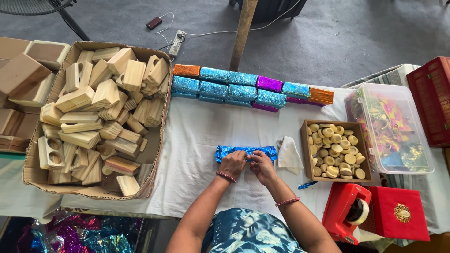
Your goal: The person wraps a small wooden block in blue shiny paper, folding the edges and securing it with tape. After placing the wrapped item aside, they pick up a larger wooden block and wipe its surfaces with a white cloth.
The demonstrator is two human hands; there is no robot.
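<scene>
White cloth [197, 136] covered the table where I sat, with grey carpet on the floor beyond it. Both my hands were closed on one block wrapped in blue foil [245, 151], which lay flat in the middle of the cloth, just in front of me. My left hand [232, 164] pinched its near edge, and my right hand [262, 167] pinched the foil right beside it, so the block lay just beyond my fingertips and stuck out past both hands to left and right. Along the far edge sat a row of wrapped blocks [243, 89]; I counted about eleven, mostly blue, two orange and two or three purple. To the left stood one cardboard box [33, 173] heaped with bare wooden blocks [98, 112], too many to count. To the right, one small wooden tray [305, 150] held a heap of round pale discs [335, 150], and a white cloth scrap [288, 154] lay between it and my hands. Farther right was one clear plastic tub [389, 129]. Near right sat one red tape dispenser [347, 211] and one red box [398, 213].
</scene>
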